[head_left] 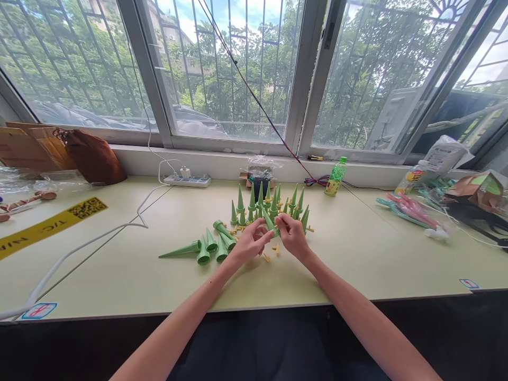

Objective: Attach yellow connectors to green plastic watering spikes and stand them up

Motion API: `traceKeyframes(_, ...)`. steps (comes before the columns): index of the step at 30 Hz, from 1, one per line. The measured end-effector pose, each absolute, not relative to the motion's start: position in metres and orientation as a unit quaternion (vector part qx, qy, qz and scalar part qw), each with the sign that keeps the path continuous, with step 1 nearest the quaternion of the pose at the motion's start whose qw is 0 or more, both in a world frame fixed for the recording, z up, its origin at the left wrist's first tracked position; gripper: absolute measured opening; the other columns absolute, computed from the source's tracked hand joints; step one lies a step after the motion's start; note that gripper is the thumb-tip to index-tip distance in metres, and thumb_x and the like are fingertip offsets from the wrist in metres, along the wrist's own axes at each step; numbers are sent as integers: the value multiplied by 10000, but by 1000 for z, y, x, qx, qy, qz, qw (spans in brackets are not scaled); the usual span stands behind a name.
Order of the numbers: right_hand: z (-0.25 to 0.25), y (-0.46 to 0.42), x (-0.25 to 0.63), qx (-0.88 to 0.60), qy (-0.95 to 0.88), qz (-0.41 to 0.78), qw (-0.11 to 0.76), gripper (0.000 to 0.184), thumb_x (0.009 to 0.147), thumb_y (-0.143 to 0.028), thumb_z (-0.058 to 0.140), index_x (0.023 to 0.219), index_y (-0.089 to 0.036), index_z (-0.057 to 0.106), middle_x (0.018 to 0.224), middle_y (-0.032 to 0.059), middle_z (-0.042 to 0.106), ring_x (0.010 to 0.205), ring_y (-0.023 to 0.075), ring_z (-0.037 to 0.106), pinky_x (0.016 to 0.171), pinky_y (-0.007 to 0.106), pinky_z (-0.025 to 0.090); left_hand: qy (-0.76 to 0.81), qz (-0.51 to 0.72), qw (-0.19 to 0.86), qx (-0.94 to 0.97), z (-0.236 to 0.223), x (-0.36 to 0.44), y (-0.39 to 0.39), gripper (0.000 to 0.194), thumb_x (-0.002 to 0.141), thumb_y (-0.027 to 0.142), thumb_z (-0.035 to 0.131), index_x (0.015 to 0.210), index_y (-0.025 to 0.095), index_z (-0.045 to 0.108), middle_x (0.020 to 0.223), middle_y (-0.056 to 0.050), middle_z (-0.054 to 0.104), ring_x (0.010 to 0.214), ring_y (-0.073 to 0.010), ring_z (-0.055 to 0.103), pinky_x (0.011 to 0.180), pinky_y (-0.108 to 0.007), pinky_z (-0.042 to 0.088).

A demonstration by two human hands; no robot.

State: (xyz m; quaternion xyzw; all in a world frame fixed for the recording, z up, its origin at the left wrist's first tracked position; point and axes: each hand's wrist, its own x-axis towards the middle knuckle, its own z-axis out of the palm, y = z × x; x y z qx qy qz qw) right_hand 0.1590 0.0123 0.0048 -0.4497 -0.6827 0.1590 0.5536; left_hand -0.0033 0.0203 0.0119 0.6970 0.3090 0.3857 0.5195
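Over the middle of the table, my left hand (254, 241) is closed around a green plastic watering spike (268, 219), its point tilted up and away to the left. My right hand (292, 234) pinches at the spike's wide end; whatever small piece sits between those fingers is hidden. Behind both hands, several green spikes (240, 200) stand upright with small yellow valves among them. More loose green spikes (203, 253) lie or stand to the left of my left hand. A yellow valve (266, 257) rests on the table just below my hands.
A power strip (190, 181) with a white cable sits by the window sill. A green-capped bottle (336, 177) stands behind to the right. Pink and green plastic items (416, 211) lie farther right, and a brown pouch (93, 157) is at the back left.
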Motion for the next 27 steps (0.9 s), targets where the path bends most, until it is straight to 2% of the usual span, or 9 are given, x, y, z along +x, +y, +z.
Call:
traceKeyframes(5, 4, 12, 159, -455, -687, 154, 546, 358, 963, -430, 415, 688, -200, 412, 579, -42, 368, 514, 102, 300, 497, 242, 261, 311, 425, 408, 746, 3, -3, 23, 352, 839, 415, 619, 1081, 201, 480, 784, 34, 503, 440, -24, 365, 412, -178, 289)
traceKeyframes(10, 5, 12, 158, -467, -681, 150, 544, 366, 956, -422, 429, 668, -198, 404, 547, -52, 344, 499, 98, 291, 492, 239, 256, 300, 461, 277, 788, -6, -2, 29, 260, 871, 341, 593, 1082, 197, 545, 726, 36, 499, 461, -36, 311, 442, -184, 274)
traceKeyframes(14, 5, 11, 157, -472, -677, 143, 547, 365, 954, -415, 435, 662, -197, 412, 548, -50, 352, 502, 99, 302, 494, 240, 258, 287, 460, 231, 808, -5, -1, 29, 178, 898, 317, 558, 1021, 193, 592, 734, 22, 506, 486, -45, 333, 466, -189, 301)
traceKeyframes(17, 5, 10, 156, -476, -664, 140, 559, 349, 957, -414, 434, 684, -197, 439, 550, -49, 363, 500, 100, 314, 493, 237, 267, 305, 466, 267, 786, -1, 0, 27, 251, 887, 370, 570, 1072, 200, 570, 740, 26, 518, 448, -35, 346, 441, -185, 299)
traceKeyframes(20, 5, 9, 157, -481, -643, 140, 578, 339, 964, -421, 423, 707, -200, 447, 537, -56, 359, 483, 99, 321, 487, 234, 273, 325, 469, 348, 744, 4, 2, 24, 344, 876, 463, 563, 1099, 204, 529, 758, 27, 543, 400, -30, 394, 396, -179, 298)
traceKeyframes(23, 4, 9, 157, -481, -634, 141, 588, 338, 966, -428, 421, 713, -204, 440, 522, -61, 358, 467, 97, 328, 482, 233, 276, 337, 475, 419, 696, 8, 2, 24, 400, 889, 556, 488, 880, 164, 563, 690, 17, 554, 374, -45, 445, 369, -184, 306)
traceKeyframes(25, 4, 10, 157, -476, -640, 143, 586, 331, 967, -426, 422, 723, -204, 449, 519, -61, 361, 462, 97, 328, 480, 233, 277, 346, 451, 465, 679, 10, 1, 24, 535, 892, 617, 421, 708, 137, 571, 593, 2, 542, 342, -53, 426, 348, -196, 279)
traceKeyframes(27, 4, 9, 157, -465, -654, 143, 579, 318, 966, -418, 427, 735, -203, 462, 527, -58, 377, 467, 98, 336, 483, 232, 285, 349, 393, 520, 673, 12, 0, 24, 649, 882, 671, 370, 622, 118, 591, 541, -23, 548, 324, -60, 410, 339, -209, 266)
